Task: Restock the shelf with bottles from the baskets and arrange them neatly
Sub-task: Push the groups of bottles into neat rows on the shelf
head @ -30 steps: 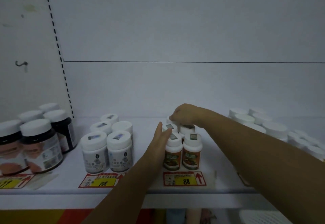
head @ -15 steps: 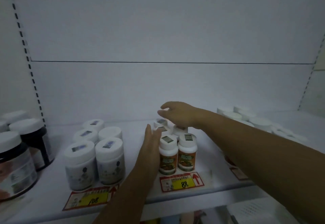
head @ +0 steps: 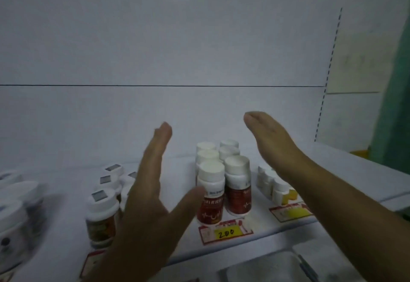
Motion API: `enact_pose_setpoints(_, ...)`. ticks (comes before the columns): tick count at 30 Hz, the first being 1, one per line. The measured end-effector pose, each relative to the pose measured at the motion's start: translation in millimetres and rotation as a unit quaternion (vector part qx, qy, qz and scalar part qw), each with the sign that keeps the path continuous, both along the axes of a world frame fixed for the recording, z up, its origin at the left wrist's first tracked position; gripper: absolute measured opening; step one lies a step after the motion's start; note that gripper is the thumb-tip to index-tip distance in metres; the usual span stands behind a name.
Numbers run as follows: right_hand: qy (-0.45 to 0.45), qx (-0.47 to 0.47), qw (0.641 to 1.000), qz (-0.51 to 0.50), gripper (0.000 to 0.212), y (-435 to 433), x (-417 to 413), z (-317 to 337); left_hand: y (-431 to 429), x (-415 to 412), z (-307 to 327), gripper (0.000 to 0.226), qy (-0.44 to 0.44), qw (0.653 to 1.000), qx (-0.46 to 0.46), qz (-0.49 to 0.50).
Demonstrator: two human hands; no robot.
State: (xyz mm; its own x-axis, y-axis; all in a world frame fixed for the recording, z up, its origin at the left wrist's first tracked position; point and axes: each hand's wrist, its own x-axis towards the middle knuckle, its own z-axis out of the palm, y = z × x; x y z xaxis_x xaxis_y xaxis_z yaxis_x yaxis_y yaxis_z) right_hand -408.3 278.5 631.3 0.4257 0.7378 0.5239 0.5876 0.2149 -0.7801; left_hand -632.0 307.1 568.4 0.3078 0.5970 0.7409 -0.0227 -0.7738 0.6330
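Note:
Two rows of white-capped bottles with dark red labels [head: 237,184] stand on the white shelf [head: 66,215], above a price tag reading 200 [head: 225,233]. My left hand [head: 153,195] is held edge-up with straight fingers to the left of these bottles, its thumb near the front left bottle [head: 210,193]. My right hand [head: 273,140] hovers flat with straight fingers to the right of the rows and above them. Neither hand holds anything.
Small orange-labelled bottles with stickered caps [head: 102,213] stand left of my left hand. Blurred white jars [head: 15,215] sit at the far left. Yellow-labelled bottles [head: 279,189] stand under my right forearm. A grey basket [head: 266,268] lies below the shelf edge.
The view has swung right, from the orange-labelled bottles to the red-labelled ones. Both hands left the orange bottles and now flank the red-labelled rows with straight fingers.

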Motion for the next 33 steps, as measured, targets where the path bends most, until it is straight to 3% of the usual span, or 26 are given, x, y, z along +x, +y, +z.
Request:
enact_pose_setpoints(4, 0.095, -0.005, 0.994, 0.050, 0.048, 8.1, 12.9, -39.5, 4.5, 54.0, -3.2, 0.104, 0.053, 0.979, -0.197, -0.028)
enact_pose_setpoints(7, 0.137, -0.007, 0.986, 0.092, 0.048, 17.2, 10.1, -69.0, 20.1, 64.3, -19.3, 0.119, 0.017, 0.950, -0.303, -0.077)
enact_pose_setpoints(10, 0.204, -0.004, 0.971, 0.127, 0.052, 25.6, 8.0, -90.0, 23.8, 68.6, -35.2, 0.124, 0.019, 0.946, -0.312, -0.090)
enact_pose_setpoints(14, 0.219, -0.033, 0.969, 0.107, 0.036, 38.8, 10.0, -102.2, 24.1, 70.1, -37.5, 0.125, 0.033, 0.940, -0.327, -0.090)
enact_pose_setpoints(20, 0.294, -0.035, 0.940, 0.170, 0.039, 40.4, 8.8, -110.8, 19.3, 75.5, -32.8, 0.098, 0.037, 0.951, -0.291, -0.098)
enact_pose_setpoints(23, 0.337, -0.079, 0.917, 0.200, 0.046, 42.7, 8.9, -108.3, 21.0, 75.0, -33.5, 0.099, 0.037, 0.946, -0.309, -0.087)
enact_pose_setpoints(33, 0.308, -0.123, 0.915, 0.231, 0.056, 33.5, 8.4, -102.1, 22.9, 74.2, -34.3, 0.099, 0.024, 0.955, -0.287, -0.066)
